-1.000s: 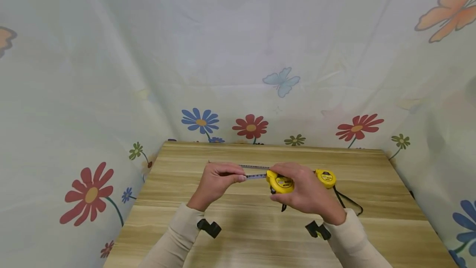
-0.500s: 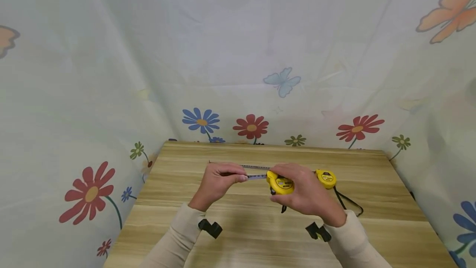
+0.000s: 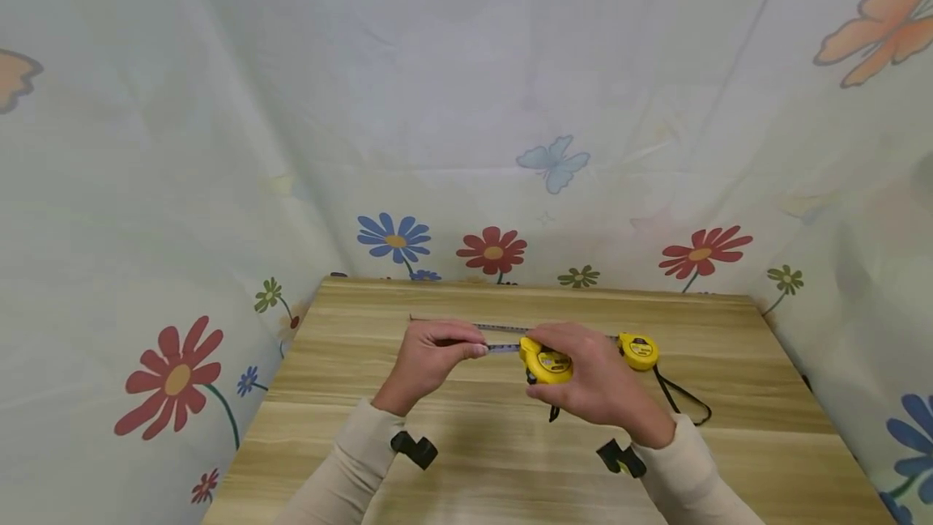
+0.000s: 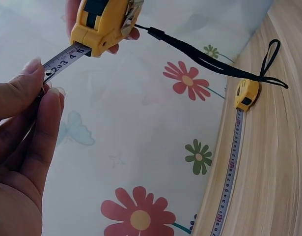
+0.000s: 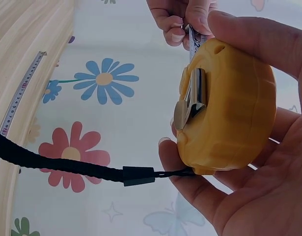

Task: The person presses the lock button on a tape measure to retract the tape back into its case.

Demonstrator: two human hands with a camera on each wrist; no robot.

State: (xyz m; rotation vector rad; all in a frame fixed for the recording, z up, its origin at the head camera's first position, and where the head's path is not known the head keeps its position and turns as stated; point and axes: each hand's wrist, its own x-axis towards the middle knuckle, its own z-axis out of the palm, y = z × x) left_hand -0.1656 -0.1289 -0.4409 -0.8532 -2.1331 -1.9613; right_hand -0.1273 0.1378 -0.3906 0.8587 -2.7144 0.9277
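Observation:
My right hand (image 3: 598, 371) grips a yellow tape measure (image 3: 547, 363) above the table, its metal belt clip (image 5: 197, 91) and black wrist strap (image 5: 67, 167) showing in the right wrist view. A short length of blade (image 4: 67, 59) sticks out of its mouth. Between thumb and fingertips my left hand (image 3: 433, 359) pinches the blade's end, whose hook is mostly hidden. Behind both hands a second yellow tape measure (image 3: 638, 352) lies on the table, its blade (image 3: 503, 328) drawn out long toward the left.
The wood-grain table (image 3: 510, 468) reaches back to a pale curtain (image 3: 437, 87) printed with flowers and butterflies. The second tape's black strap (image 3: 685, 395) loops on the table at the right. Black camera mounts (image 3: 414, 450) sit at both wrists.
Both hands stay almost still. The held tape measure has shifted very slightly left, and the left fingers slightly right, so the blade between them looks a little shorter.

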